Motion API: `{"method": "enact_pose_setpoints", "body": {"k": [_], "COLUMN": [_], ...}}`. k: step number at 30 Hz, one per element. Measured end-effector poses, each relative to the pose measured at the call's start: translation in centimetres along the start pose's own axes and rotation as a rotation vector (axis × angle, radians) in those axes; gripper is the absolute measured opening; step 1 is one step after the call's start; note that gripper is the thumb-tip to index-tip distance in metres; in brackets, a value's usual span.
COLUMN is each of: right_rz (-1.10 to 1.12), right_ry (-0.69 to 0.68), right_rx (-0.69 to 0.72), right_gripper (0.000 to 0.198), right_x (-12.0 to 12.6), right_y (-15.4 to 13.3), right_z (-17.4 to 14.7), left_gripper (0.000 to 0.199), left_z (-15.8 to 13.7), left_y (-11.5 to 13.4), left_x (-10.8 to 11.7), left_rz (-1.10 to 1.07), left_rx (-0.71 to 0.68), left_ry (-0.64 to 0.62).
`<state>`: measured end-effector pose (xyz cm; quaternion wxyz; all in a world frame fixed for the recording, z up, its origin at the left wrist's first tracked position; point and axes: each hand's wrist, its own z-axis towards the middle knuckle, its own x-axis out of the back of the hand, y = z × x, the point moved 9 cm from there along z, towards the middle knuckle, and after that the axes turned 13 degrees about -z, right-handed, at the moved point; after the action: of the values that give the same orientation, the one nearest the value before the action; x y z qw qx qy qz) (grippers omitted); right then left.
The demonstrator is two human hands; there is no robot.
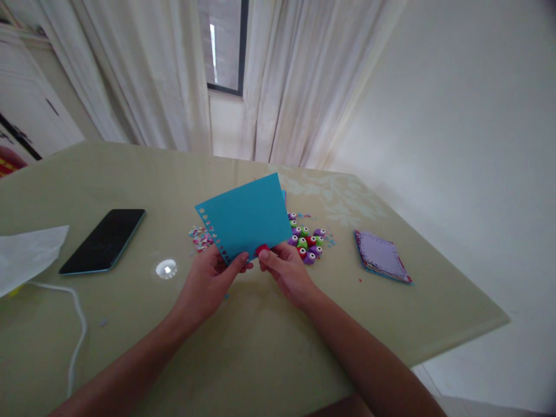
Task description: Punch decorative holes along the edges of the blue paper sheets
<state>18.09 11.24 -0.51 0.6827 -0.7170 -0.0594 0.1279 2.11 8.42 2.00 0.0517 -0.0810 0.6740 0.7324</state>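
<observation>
1. The blue card point(249, 217) is standing tilted before you, between and above your hands, its long axis rising toward the right. A row of cut-out shapes is running down its short left edge; along the lower long edge you are seeing none clearly.
2. The red punch, as it appears to be point(262, 249), is sitting at that lower long edge, right of its middle. It is lying nearer your right hand; whether the edge is inside it, you cannot tell.
3. Your left hand point(212, 278) is gripping the card at its lower left corner, thumb over the front.
4. Your right hand point(289, 269) is pinching the red punch, thumb on top, close to the card's lower right corner.
5. Just behind the right hand, purple, green and red pieces point(309, 240) are lying clustered; paper bits point(200, 238) are lying scattered left of the card.
6. Farther out on the surface point(269, 347), a stack of cards point(383, 255) is resting to your right, and a dark tablet point(106, 240) is lying to your left.
</observation>
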Motion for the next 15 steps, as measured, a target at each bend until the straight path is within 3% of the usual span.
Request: {"method": "enact_pose_setpoints", "body": {"k": [15], "right_rz": [0.15], "right_ry": [0.015], "right_rx": [-0.12], "right_gripper": [0.046], "right_x": [-0.67], "right_y": [0.87], "right_z": [-0.54], "left_gripper": [0.028], "left_z": [0.04], "left_y": [0.02], "left_x": [-0.26], "left_rz": [0.034], "left_rx": [-0.017], "left_ry": [-0.007]}}
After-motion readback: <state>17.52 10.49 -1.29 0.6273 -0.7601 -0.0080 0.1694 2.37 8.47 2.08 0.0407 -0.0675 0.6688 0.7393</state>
